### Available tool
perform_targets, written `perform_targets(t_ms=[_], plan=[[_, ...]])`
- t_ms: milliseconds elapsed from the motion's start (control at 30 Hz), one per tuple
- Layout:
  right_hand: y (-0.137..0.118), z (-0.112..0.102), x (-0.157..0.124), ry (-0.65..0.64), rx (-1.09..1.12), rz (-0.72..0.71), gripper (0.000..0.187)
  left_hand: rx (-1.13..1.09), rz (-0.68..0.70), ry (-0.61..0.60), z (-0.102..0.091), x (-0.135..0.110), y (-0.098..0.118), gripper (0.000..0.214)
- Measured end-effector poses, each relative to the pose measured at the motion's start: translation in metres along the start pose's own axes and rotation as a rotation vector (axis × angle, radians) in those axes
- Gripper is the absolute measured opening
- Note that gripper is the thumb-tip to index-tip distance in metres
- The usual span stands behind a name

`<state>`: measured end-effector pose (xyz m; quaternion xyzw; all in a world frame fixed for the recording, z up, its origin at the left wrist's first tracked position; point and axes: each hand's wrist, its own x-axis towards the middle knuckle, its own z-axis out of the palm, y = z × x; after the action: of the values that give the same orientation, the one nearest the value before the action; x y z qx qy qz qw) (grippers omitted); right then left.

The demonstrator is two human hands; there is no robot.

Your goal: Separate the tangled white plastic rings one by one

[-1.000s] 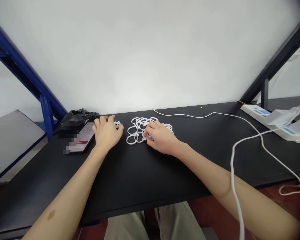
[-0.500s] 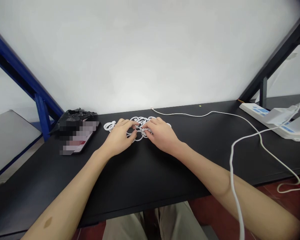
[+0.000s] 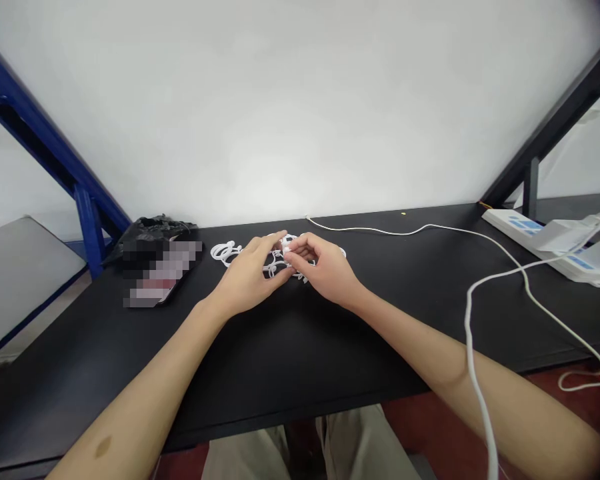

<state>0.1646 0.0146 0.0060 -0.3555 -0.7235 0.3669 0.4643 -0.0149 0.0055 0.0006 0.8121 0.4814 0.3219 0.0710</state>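
White plastic rings (image 3: 223, 253) with small knobs or eyelets lie in a loose heap on the black tabletop, partly covered by both hands. My right hand (image 3: 326, 268) is closed in a pinch, thumb against fingers, with a white ring's small end piece between the tips. Just left of it, my left hand (image 3: 250, 273) arches over the heap. Its thumb and fingers are spread apart, the tips close to the right fingertips. Whether those tips touch a ring is hard to make out. Much of the pinched ring is hidden behind the hands.
On the left lie a blurred-out phone-like object (image 3: 167, 273) and a crumpled black plastic bag (image 3: 155, 230). A white cable (image 3: 467, 313) loops across the right side, over my right forearm. White devices with blue panels (image 3: 555, 243) stand at the right. A pale wall (image 3: 300, 120) rises behind the table.
My right hand has lifted slightly and now pinches a white piece more plainly. The left hand has moved right and its thumb and fingers have spread wider.
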Motion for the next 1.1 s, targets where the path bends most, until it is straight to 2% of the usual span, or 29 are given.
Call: perform_targets(t_ms=[200, 300, 400, 667, 1100], plan=[[0.0021, 0.0014, -0.0012, -0.039, 0.147, 0.026, 0.023, 0.006, -0.011, 0.0, -0.0028, 0.0017, 0.0011, 0.042], [-0.0017, 0.0007, -0.0017, -0.078, 0.08, 0.009, 0.027, -0.017, -0.015, -0.034, -0.0054, 0.0025, 0.0024, 0.037], [-0.0052, 0.0004, -0.0021, -0.076, -0.035, -0.006, 0.019, -0.044, -0.018, -0.051, -0.0077, 0.0029, 0.0046, 0.03], [-0.0018, -0.0016, -0.0013, 0.017, -0.258, -0.18, 0.01, -0.013, -0.058, -0.082, -0.0041, 0.0015, 0.0052, 0.038], [-0.0008, -0.0005, -0.0014, 0.057, -0.284, -0.191, 0.013, -0.014, -0.065, -0.079, -0.0046, 0.0015, 0.0069, 0.035]])
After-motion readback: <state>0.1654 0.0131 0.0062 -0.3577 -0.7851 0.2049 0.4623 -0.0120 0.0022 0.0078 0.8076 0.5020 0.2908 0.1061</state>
